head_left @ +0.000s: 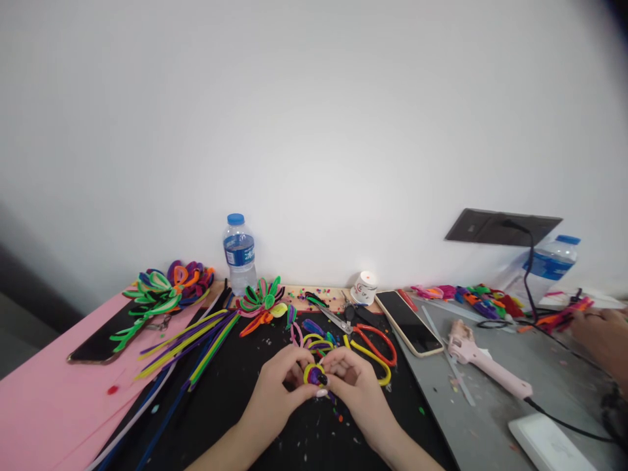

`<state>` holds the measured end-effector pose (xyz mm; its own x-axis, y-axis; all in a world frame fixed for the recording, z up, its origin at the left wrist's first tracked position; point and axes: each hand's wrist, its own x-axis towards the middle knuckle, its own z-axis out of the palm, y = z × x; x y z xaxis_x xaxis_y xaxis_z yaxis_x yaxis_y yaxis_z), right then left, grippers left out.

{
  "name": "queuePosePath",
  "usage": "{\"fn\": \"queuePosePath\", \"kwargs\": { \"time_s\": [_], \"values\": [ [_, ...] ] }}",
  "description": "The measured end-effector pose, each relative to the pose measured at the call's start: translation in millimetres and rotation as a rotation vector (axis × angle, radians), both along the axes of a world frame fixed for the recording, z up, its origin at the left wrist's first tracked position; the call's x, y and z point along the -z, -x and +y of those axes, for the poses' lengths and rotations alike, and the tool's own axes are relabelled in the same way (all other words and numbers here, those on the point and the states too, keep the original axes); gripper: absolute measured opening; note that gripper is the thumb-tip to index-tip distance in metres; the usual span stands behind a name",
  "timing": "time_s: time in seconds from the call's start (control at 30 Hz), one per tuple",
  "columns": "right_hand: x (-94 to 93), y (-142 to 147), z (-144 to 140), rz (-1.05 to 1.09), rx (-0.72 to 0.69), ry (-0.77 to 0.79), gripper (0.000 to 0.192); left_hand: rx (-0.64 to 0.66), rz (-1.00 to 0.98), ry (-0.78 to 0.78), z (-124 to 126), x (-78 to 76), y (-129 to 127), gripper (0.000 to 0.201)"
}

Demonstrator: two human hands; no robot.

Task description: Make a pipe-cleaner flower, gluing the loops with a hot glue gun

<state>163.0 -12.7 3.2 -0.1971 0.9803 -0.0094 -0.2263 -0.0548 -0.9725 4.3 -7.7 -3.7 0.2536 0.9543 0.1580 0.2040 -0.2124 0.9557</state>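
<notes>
Between my two hands is a small coiled pipe-cleaner piece [314,374] in yellow, purple and red with a dark tip. My left hand [283,381] pinches it from the left, thumb along its lower side. From the right, the thumb and fingers of my right hand [357,387] close on the same piece. Just beyond the fingertips lie looped pipe cleaners [316,342] in purple, yellow and blue. Scissors with red and yellow handles [375,347] rest to the right of them on the black mat [235,418]. My hands partly cover the held piece.
A pipe-cleaner flower [262,297] and a water bottle [239,255] stand at the back. Long pipe cleaners [196,333] and a dark phone [101,337] lie left. Rightward are a white-framed phone [409,320], a paper cup [364,288], a pink glue gun [490,366] and another person's hand [601,333].
</notes>
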Motion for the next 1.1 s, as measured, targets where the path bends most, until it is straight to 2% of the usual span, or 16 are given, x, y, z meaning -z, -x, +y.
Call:
{"fn": "queuePosePath", "kwargs": {
  "time_s": [1.1],
  "values": [
    [-1.5, -0.7, -0.9, 0.028, -0.015, 0.032, 0.014, 0.005, 0.052, -0.083, -0.2, -5.4, 1.4, 0.014]
  ]
}}
